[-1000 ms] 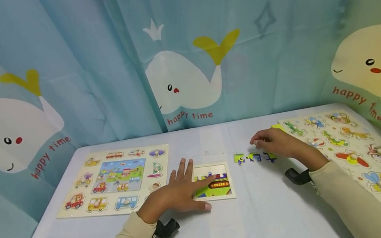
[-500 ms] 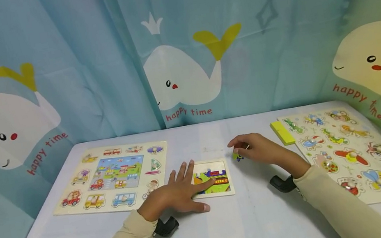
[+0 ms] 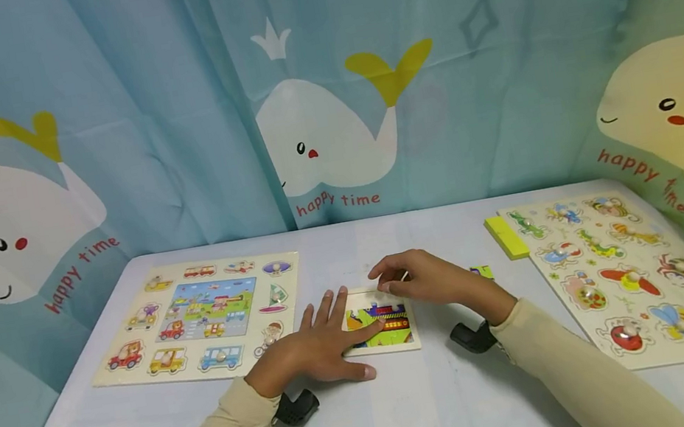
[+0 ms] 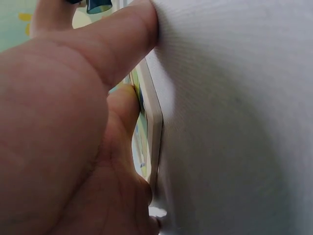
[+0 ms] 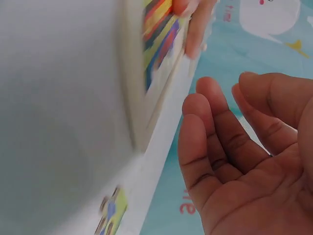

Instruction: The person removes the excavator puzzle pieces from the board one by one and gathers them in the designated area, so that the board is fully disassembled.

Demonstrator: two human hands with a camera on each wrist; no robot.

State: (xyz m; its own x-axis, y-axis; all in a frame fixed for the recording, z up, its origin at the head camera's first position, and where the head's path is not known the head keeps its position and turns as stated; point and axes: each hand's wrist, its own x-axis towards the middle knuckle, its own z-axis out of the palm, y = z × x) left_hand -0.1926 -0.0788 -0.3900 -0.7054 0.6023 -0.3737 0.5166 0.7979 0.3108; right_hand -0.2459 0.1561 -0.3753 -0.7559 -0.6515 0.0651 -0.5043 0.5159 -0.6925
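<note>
In the head view, a small wooden puzzle tray (image 3: pixel 413 314) holds a partly filled, colourful vehicle picture. My left hand (image 3: pixel 319 344) lies spread over the tray's left side, index finger resting on the picture; the left wrist view shows its thumb touching the cloth. Above the tray's upper right corner hovers my right hand (image 3: pixel 422 279). Its fingers are loosely curled, and the right wrist view shows no piece between thumb and fingers. A green-and-blue puzzle piece (image 3: pixel 481 272) lies right of it. In the right wrist view, puzzle piece material (image 5: pixel 112 210) lies beside the tray, blurred.
A vehicle peg puzzle board (image 3: pixel 125 330) lies at the left, close to my left hand. An insect peg puzzle board (image 3: pixel 575 326) covers the right side, with a yellow block (image 3: pixel 507 237) against its edge. A whale-print curtain (image 3: pixel 205 153) hangs behind the white table.
My right hand has moved left from over the row of puzzle pieces to the tray's upper right corner. The left hand stays on the tray. The head view has tilted slightly.
</note>
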